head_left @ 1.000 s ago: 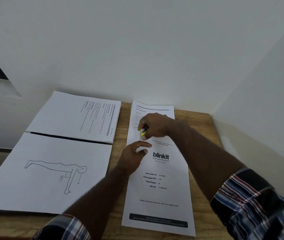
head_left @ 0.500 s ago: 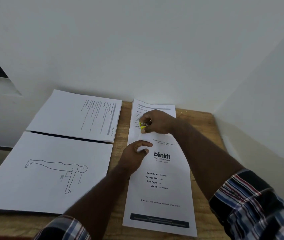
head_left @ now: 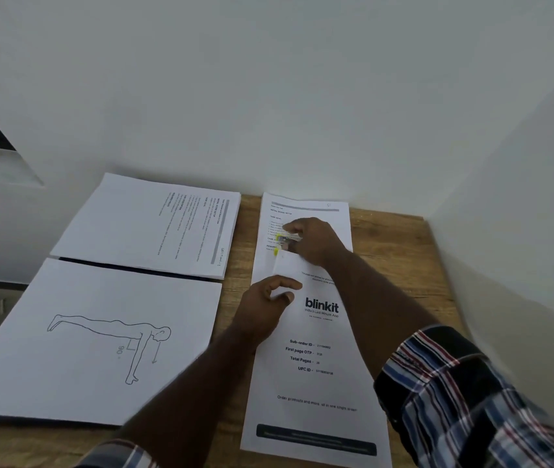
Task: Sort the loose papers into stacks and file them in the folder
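Right hand (head_left: 312,241) pinching small yellow clip (head_left: 280,243) over white printed sheets (head_left: 316,366) at wooden desk's (head_left: 414,265) back edge, curled left hand (head_left: 265,304) pressing them flat, likely for fastening.

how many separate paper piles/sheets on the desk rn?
4. Text stack back left; push-up drawing sheet front left; blinkit sheet front right; text page behind it, partly under the right hand. Sheets underneath may be hidden.

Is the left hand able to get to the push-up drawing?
Probably yes. The left hand rests on the blinkit sheet, and the drawing lies uncovered just beside it.
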